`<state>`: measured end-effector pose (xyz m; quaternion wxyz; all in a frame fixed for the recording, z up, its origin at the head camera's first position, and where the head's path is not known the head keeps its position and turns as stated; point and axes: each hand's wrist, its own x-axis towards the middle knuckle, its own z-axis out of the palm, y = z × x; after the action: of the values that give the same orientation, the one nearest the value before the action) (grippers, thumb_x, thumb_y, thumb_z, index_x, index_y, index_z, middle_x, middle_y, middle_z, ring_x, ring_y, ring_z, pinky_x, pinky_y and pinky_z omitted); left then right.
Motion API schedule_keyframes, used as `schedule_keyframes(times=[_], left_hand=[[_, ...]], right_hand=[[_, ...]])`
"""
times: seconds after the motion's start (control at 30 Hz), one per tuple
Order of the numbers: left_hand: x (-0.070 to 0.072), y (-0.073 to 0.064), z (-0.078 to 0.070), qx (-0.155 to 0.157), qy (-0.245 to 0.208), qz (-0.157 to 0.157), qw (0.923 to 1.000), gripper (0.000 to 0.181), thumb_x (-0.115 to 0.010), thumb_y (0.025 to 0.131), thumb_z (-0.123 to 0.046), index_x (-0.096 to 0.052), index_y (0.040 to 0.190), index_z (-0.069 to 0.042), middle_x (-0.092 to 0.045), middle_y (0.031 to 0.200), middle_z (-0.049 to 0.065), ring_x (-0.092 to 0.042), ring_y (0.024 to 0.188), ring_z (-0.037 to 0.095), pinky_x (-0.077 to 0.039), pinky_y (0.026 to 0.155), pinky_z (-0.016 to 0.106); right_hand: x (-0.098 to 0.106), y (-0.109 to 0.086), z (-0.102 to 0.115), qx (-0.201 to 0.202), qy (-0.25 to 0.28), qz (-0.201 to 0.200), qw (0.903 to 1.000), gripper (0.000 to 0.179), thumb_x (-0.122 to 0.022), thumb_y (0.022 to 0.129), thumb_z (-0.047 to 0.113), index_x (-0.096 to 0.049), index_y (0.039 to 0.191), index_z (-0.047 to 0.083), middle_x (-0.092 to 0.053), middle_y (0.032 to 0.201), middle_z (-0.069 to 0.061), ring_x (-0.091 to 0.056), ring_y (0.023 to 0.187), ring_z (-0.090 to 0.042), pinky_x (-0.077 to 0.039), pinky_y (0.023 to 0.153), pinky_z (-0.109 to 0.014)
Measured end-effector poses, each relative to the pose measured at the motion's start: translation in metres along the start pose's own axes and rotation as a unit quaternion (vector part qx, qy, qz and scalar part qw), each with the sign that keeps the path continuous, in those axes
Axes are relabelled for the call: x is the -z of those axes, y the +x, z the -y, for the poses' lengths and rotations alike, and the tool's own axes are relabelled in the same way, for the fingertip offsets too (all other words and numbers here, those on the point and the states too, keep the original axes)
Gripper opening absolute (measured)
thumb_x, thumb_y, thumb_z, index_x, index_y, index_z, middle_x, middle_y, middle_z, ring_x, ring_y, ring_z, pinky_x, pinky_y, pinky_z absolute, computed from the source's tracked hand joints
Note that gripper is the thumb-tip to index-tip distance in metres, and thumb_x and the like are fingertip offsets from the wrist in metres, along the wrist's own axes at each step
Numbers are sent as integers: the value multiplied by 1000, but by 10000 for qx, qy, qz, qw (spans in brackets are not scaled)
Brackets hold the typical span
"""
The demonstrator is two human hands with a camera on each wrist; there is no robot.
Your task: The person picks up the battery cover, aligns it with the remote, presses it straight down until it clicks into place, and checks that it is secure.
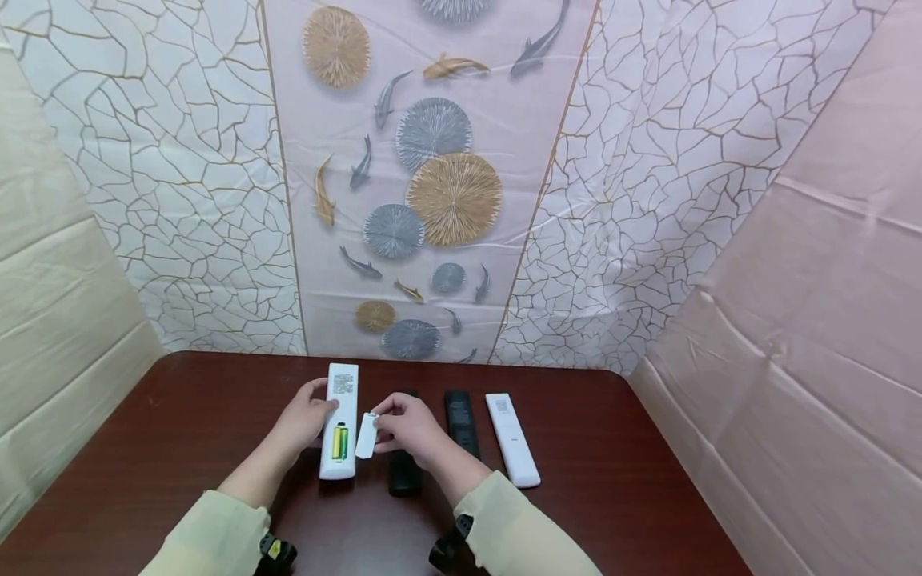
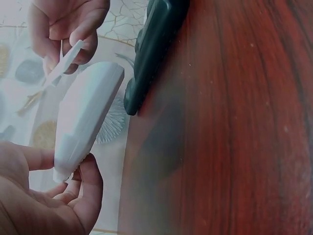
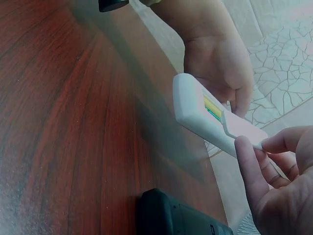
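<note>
My left hand (image 1: pixel 304 416) grips a white remote control (image 1: pixel 346 400) by its side, back face up, thumb on top. Its battery compartment is uncovered, and yellow-green batteries (image 1: pixel 340 442) show inside. Between thumb and fingers of my right hand (image 1: pixel 409 426) is the white battery cover (image 1: pixel 366 436), just right of the remote and apart from it in the head view. The left wrist view shows the remote (image 2: pixel 88 112) edge-on, held between the left thumb and fingers. From the right wrist, the cover (image 3: pixel 242 128) partly hides the remote behind it.
A black remote (image 1: pixel 405 474) lies under my right hand, partly hidden. Farther right are another black remote (image 1: pixel 462 420) and a second white remote (image 1: pixel 512 440), both on the dark red wooden table (image 1: pixel 612 480). Patterned cloth (image 1: pixel 446 320) hangs behind the table's far edge.
</note>
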<state>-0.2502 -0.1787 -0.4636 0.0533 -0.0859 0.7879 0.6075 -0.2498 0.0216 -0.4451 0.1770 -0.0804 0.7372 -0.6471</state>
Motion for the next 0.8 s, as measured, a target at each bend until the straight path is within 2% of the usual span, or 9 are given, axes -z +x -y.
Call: schedule_keyframes(times=[0.3, 0.5, 0.8], left_hand=[[-4, -6, -9, 0, -136, 130, 9998, 58, -45, 104, -19, -21, 155, -7, -54, 124, 28, -65, 87, 26, -58, 65, 42], [-6, -8, -10, -104, -78, 222, 9997, 57, -46, 103, -18, -22, 153, -5, -56, 122, 28, -66, 85, 24, -57, 64, 43], [-11, -9, -10, -128, -81, 289, 9995, 57, -47, 103, -18, -23, 153, -7, -58, 120, 26, -66, 85, 24, -57, 64, 43]], right_hand=[[-7, -5, 4, 90, -54, 165, 9998, 8, -61, 94, 4, -66, 100, 3, -66, 94, -8, -66, 72, -20, -60, 65, -35], [-15, -6, 6, 237, -116, 174, 9995, 7, -62, 93, 2, -66, 99, 3, -65, 93, -7, -65, 68, -18, -60, 64, -36], [-22, -9, 8, 275, -279, 155, 9991, 6, -63, 93, 2, -66, 98, 3, -63, 90, -7, -66, 73, -23, -60, 65, -38]])
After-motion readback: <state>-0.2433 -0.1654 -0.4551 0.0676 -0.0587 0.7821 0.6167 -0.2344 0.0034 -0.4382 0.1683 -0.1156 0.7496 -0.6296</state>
